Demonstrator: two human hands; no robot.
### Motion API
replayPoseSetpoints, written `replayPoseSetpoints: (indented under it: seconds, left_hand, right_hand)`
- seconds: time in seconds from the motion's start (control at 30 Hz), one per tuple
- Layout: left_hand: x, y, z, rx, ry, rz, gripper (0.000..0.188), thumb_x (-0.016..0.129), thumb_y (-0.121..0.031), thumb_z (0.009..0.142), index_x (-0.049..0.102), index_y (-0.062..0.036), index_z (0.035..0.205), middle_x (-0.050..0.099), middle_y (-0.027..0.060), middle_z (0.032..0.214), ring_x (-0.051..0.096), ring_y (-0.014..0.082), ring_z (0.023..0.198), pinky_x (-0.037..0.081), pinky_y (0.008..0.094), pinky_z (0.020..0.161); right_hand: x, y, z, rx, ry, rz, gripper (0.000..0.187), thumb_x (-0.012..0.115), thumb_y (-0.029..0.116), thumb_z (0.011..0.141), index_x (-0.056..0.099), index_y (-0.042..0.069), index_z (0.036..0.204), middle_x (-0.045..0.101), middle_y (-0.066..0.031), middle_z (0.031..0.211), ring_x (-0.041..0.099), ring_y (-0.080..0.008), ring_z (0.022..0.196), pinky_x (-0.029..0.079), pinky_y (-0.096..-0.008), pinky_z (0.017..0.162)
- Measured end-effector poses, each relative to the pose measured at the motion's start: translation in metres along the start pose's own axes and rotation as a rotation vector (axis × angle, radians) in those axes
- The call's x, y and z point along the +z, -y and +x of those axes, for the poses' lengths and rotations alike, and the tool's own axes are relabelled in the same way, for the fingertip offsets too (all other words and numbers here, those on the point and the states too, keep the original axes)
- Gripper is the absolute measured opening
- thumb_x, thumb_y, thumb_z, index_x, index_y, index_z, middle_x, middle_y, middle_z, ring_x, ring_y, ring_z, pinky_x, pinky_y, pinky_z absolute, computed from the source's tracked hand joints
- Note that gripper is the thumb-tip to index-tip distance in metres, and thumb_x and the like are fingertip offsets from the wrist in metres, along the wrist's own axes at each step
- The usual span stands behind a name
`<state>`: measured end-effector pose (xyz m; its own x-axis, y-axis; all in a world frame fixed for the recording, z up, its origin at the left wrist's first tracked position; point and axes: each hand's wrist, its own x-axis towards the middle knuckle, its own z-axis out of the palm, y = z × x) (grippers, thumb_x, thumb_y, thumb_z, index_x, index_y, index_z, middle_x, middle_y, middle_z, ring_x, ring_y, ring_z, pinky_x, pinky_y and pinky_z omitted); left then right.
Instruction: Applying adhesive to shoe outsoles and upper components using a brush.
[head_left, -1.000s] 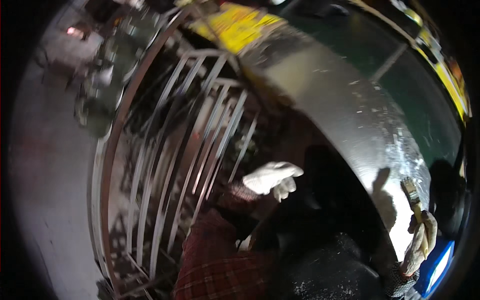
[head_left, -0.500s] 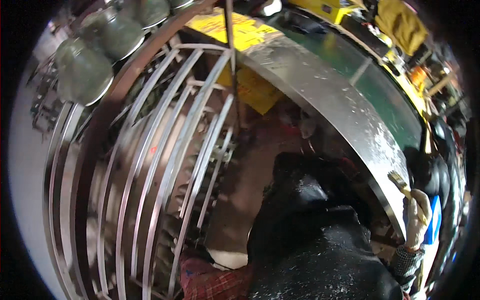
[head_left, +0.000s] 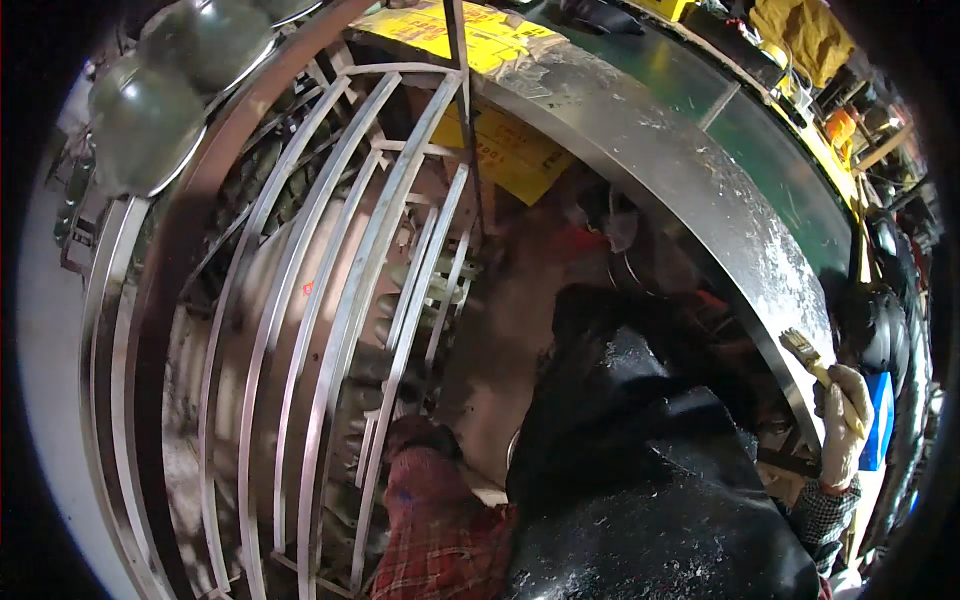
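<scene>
a broad curved steel band (head_left: 700, 190) swept from the upper middle down to the right, its face streaked with white smears, and a rack of slim curved metal bars (head_left: 340, 330) filled the left half of the view; the green counter (head_left: 770, 130) lay beyond the band. the person's dark apron (head_left: 650, 470) bulked between the two. the right hand (head_left: 843, 425), in a pale work glove, was closed around the handle of a paintbrush (head_left: 808, 358) just beside the band's lower right edge. the brush's long axis ran from the hand up and to the left, bristles leading and aimed at the band's edge, touching or very nearly so; i could not tell which. the left hand (head_left: 420, 437) sat low beside the bars at the end of a red plaid sleeve (head_left: 440, 530), well apart from the brush, so the right was far the nearer; whether the left was open or closed could not be made out
</scene>
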<state>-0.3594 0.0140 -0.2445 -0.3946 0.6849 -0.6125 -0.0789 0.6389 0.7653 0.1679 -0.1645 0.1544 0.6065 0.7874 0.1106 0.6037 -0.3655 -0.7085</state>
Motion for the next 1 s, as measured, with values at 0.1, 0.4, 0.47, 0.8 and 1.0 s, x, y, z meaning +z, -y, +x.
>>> replayPoseSetpoints:
  seconds: [0.1, 0.4, 0.47, 0.8, 1.0]
  left_hand:
    - [0.017, -0.029, -0.009, -0.092, 0.114, -0.239, 0.042, 0.057, -0.041, 0.094, 0.061, -0.0050, 0.115, 0.067, 0.0124, 0.095, 0.064, 0.0286, 0.082, 0.054, 0.0429, 0.081]
    - [0.069, -0.075, -0.163, -0.672, 0.564, -0.837, 0.055, 0.050, -0.055, 0.092, 0.062, -0.0065, 0.115, 0.066, 0.0102, 0.100, 0.064, 0.0320, 0.086, 0.054, 0.0451, 0.080]
    - [0.064, -0.101, -0.210, -0.641, 0.697, -0.595, 0.059, 0.049, -0.056, 0.091, 0.060, -0.0065, 0.120, 0.065, 0.0117, 0.111, 0.063, 0.0316, 0.098, 0.053, 0.0455, 0.083]
    - [0.252, -0.229, -0.332, -0.046, 1.975, -0.421, 0.112, 0.082, -0.061, 0.066, 0.030, 0.0004, 0.145, 0.043, 0.0202, 0.136, 0.046, 0.0336, 0.125, 0.035, 0.0540, 0.107]
    - [0.339, -0.198, -0.399, -0.234, 1.937, -0.285, 0.095, 0.068, -0.053, 0.078, 0.032, 0.0058, 0.144, 0.049, 0.0288, 0.128, 0.057, 0.0416, 0.109, 0.046, 0.0621, 0.097]
  right_hand:
    - [0.000, -0.003, 0.008, 0.013, 0.039, 0.001, 0.019, 0.059, 0.007, 0.094, 0.061, -0.003, 0.111, 0.063, -0.0076, 0.098, 0.059, -0.0138, 0.090, 0.048, -0.0270, 0.083]
    - [-0.009, 0.003, 0.032, -0.836, -0.103, -0.406, 0.038, 0.066, -0.003, 0.076, 0.062, 0.000, 0.113, 0.065, -0.0195, 0.100, 0.066, -0.0307, 0.083, 0.053, -0.0351, 0.077]
    - [-0.028, -0.004, 0.034, 0.095, 0.053, 0.219, 0.030, 0.069, -0.005, 0.077, 0.065, -0.003, 0.106, 0.067, -0.0148, 0.093, 0.065, -0.0227, 0.083, 0.053, -0.0309, 0.077]
    - [-0.190, -0.120, -0.004, -0.099, -1.047, -0.079, 0.028, 0.057, 0.020, 0.099, 0.067, -0.005, 0.107, 0.067, -0.0073, 0.080, 0.062, -0.0110, 0.069, 0.047, -0.0220, 0.061]
    - [-0.217, -0.165, -0.017, 0.163, -0.798, -0.042, 0.026, 0.068, 0.024, 0.093, 0.070, -0.001, 0.098, 0.065, -0.0037, 0.073, 0.060, -0.0115, 0.068, 0.047, -0.0258, 0.062]
